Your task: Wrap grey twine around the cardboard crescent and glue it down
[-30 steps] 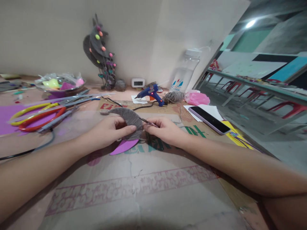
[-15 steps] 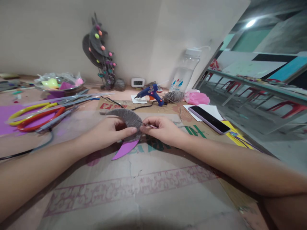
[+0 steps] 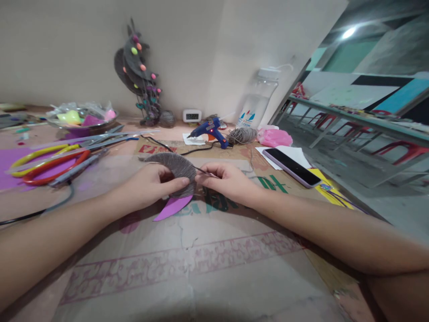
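My left hand point(image 3: 150, 184) is closed on a purple crescent point(image 3: 172, 209), its thumb lying across the face. Grey yarn point(image 3: 174, 166) covers the upper and middle part of the crescent, while the lower tip shows bare purple. At the crescent's right edge, my right hand point(image 3: 223, 180) pinches a strand of grey yarn between thumb and fingers. The strand's course beneath the fingers is partly hidden. Both hands are over a cardboard sheet point(image 3: 134, 273) on the table.
A blue glue gun point(image 3: 212, 130), a ball of grey yarn point(image 3: 243, 135) and a water bottle point(image 3: 258, 100) stand at the back. Scissors point(image 3: 50, 165) lie left, near a bowl point(image 3: 83, 120). A phone point(image 3: 291, 167) rests right. A decorated grey hanging point(image 3: 136, 67) is against the wall.
The crescent's purple tip has shifted slightly left and up in my left hand. The yarn strand by my right fingers sits a little differently. Both hands keep their grips.
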